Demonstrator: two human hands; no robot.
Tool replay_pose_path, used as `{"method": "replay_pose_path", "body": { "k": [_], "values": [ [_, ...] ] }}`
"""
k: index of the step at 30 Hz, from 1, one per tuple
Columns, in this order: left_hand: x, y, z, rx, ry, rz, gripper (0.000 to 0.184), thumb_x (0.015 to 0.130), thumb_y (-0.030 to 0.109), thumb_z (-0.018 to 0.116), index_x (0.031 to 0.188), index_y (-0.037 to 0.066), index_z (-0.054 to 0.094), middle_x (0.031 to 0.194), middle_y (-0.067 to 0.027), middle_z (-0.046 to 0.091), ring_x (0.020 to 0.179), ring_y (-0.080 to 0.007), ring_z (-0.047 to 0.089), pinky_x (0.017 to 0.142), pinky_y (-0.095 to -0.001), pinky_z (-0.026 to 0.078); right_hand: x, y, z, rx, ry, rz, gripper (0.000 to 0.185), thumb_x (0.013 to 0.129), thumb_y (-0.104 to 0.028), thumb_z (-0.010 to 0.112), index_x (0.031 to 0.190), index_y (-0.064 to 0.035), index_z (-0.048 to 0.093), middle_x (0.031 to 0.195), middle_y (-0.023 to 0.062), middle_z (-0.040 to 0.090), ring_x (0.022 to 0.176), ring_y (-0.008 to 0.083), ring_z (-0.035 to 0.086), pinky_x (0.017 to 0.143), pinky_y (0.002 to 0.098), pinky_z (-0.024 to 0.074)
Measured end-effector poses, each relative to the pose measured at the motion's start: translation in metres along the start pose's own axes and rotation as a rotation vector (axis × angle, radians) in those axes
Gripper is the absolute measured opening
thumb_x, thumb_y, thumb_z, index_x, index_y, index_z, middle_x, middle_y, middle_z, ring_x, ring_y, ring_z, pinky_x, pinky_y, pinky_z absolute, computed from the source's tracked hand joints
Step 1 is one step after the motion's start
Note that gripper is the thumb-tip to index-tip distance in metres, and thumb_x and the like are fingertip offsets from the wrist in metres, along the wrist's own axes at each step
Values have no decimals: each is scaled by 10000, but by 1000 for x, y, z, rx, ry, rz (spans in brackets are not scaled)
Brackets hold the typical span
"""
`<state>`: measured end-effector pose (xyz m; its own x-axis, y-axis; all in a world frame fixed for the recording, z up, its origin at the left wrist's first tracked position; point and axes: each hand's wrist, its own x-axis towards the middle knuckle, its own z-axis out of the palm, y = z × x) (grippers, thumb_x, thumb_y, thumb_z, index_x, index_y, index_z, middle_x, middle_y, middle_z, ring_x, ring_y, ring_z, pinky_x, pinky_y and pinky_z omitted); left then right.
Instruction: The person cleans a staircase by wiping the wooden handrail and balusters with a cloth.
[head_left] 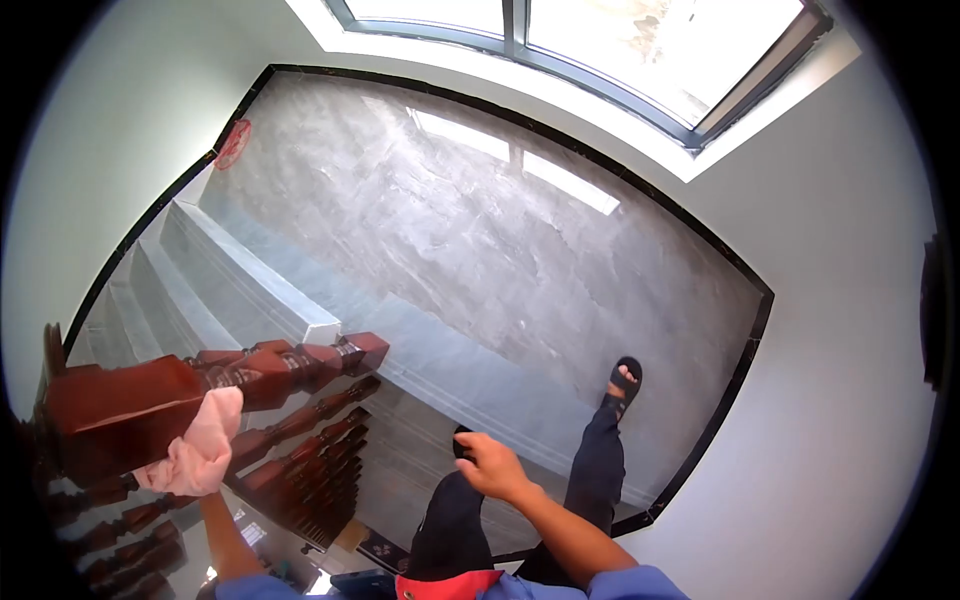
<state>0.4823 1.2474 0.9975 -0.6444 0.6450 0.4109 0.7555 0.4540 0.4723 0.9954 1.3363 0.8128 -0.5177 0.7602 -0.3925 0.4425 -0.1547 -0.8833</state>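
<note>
A pink cloth (203, 450) is bunched over my left hand (212, 503), whose fingers are hidden in its folds. The cloth lies against a dark red wooden newel post (130, 405) of the stair railing, near its carved part. My right hand (490, 466) hangs free over my bent leg. Its thumb and forefinger are apart, and nothing shows between them.
Turned balusters (310, 470) run down beside the stairs. Grey steps (205, 270) lie at left, and a shiny grey landing (450, 210) spreads ahead. My sandalled foot (625, 380) stands on it. White walls with black skirting and a window (600, 50) enclose the landing.
</note>
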Motion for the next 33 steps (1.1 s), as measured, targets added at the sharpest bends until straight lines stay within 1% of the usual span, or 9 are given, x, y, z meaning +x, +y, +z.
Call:
{"method": "replay_pose_path", "body": {
  "k": [2,4,6,8,9,12,20,25,33],
  "values": [
    [1,-9,-11,74,75,-56,554,860,340,759,1262,-2,590,1244,-183,666,1080,-327,658,920,-442,515,-2,72,-14,-88,41,36,434,898,-220,714,1298,-77,621,1176,151,703,1073,347,689,883,437,556],
    [3,-14,-29,151,123,-107,551,860,337,758,1261,0,590,1243,-181,666,1078,-326,658,919,-441,515,0,109,-31,-521,-425,426,399,912,-259,699,1264,-83,637,1113,150,724,1052,354,693,879,458,552],
    [2,-10,-40,233,146,-177,547,860,334,758,1261,2,591,1242,-179,666,1076,-324,658,919,-441,515,5,122,-40,-285,-256,43,388,925,-299,680,1240,-76,641,1057,153,736,1026,362,694,877,469,546],
    [1,1,-49,311,138,-256,544,860,332,757,1261,3,591,1241,-177,666,1074,-322,658,918,-440,516,8,100,-55,21,-134,185,374,927,-307,674,1221,-76,654,1064,151,735,1036,364,687,880,469,539],
    [-6,12,-52,344,143,-295,542,860,330,757,1260,4,591,1241,-177,666,1073,-321,658,918,-440,516,12,97,-77,24,-233,243,384,930,-330,673,1227,-87,667,1126,172,724,1081,377,679,919,486,532],
    [-12,31,-48,418,94,-401,537,860,326,756,1260,7,592,1240,-174,666,1070,-318,658,917,-439,517,14,106,-116,-60,-176,335,382,918,-322,680,1206,-71,667,1110,145,729,1032,345,695,883,462,537],
    [-23,41,-41,526,-12,-513,524,860,315,753,1258,14,594,1237,-166,667,1063,-310,658,914,-438,518,15,123,-163,95,-75,334,381,911,-311,681,1212,-77,683,1105,143,740,975,314,722,869,442,551],
    [-25,44,-37,544,-39,-530,515,860,308,751,1257,18,595,1235,-162,667,1058,-305,658,913,-436,519,12,129,-161,147,-30,331,370,909,-285,686,1207,-66,685,1083,139,758,926,293,739,847,418,561],
    [-26,42,-38,532,-52,-529,502,861,297,749,1255,25,597,1231,-154,667,1050,-297,658,910,-435,521,7,138,-141,203,-10,370,354,915,-264,690,1189,-39,699,1072,149,758,926,261,736,852,377,562]
  ]
}}
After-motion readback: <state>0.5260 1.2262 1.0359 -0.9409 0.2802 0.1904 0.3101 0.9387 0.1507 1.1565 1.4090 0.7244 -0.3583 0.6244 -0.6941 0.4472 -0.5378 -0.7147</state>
